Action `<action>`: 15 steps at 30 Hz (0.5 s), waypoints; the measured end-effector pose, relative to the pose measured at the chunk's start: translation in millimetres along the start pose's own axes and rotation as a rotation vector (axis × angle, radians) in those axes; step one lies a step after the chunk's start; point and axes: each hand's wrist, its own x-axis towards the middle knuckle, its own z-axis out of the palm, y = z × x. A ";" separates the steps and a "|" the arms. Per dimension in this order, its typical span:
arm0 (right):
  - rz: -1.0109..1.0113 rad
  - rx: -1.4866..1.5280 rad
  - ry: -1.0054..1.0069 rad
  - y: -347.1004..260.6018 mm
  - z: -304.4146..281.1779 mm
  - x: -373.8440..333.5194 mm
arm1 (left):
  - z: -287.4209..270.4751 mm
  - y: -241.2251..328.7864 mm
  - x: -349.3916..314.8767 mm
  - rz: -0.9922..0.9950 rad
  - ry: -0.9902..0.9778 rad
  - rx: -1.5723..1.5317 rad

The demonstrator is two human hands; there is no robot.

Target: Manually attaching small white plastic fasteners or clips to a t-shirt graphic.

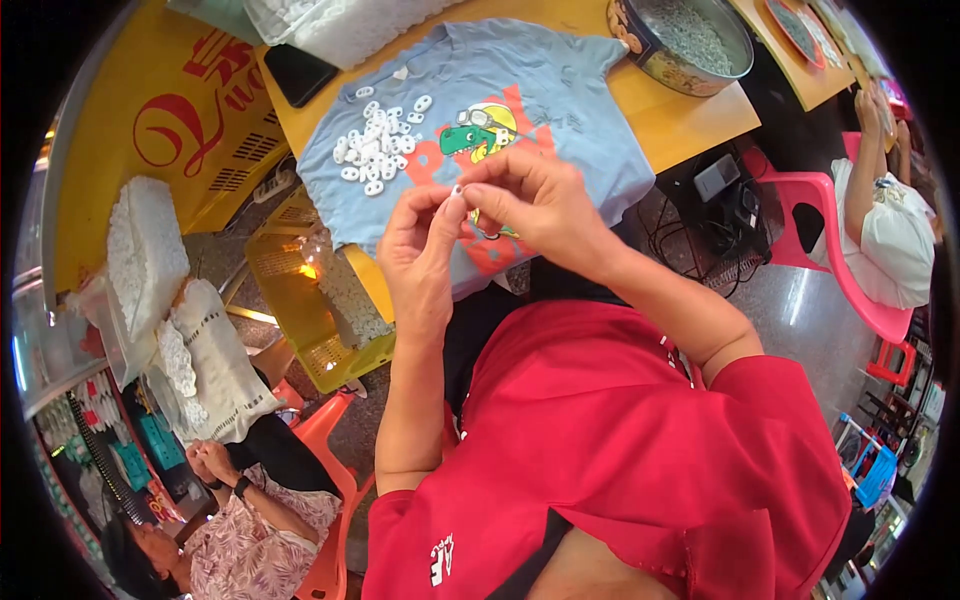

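- A wooden table (690, 110) fills the upper part of the view, with a pale blue child's shirt (560, 110) spread flat on it; the shirt has a green cartoon dinosaur printed on the chest.
- A round metal bowl (650, 55) sits at the far right of the table, full of small pale pieces.
- A yellow plastic crate (300, 300) stands on the floor to the left, below the table edge.
- A pile of small white rings (375, 145) lies on the left side of the shirt, well apart from the hands and up and to the left of them.
- The left hand (420, 255) is raised over the near edge of the shirt, its thumb and forefinger closed in a narrow pinch.
- The right hand (530, 200) meets it from the right, fingertips also pinched narrow and touching those of the left.
- One small white ring (457, 190) is held between the two hands at the point where the fingertips meet; both grip it, and it is too small to tell how its long axis lies.
- The left hand is the nearer one to the pile.
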 end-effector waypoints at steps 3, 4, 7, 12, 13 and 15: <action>-0.164 -0.355 0.063 3.9 3.1 -6.4 | -3.0 -0.3 -7.0 0.050 0.004 0.123; -0.162 -0.356 0.064 4.3 3.3 -8.0 | -3.6 0.5 -9.3 0.048 0.004 0.121; -0.238 -0.478 0.017 5.6 1.3 -9.4 | -6.1 1.5 -14.1 0.053 -0.021 0.098; -0.352 -0.581 0.026 3.3 -18.8 -5.1 | -11.0 0.0 -16.5 0.021 -0.032 0.091; -0.339 -0.633 0.043 0.6 -28.0 -3.0 | -11.9 -1.7 -15.4 0.018 -0.029 0.088; -0.287 -0.648 0.094 -3.1 -47.7 1.4 | -15.2 -6.2 -13.8 0.039 -0.059 0.092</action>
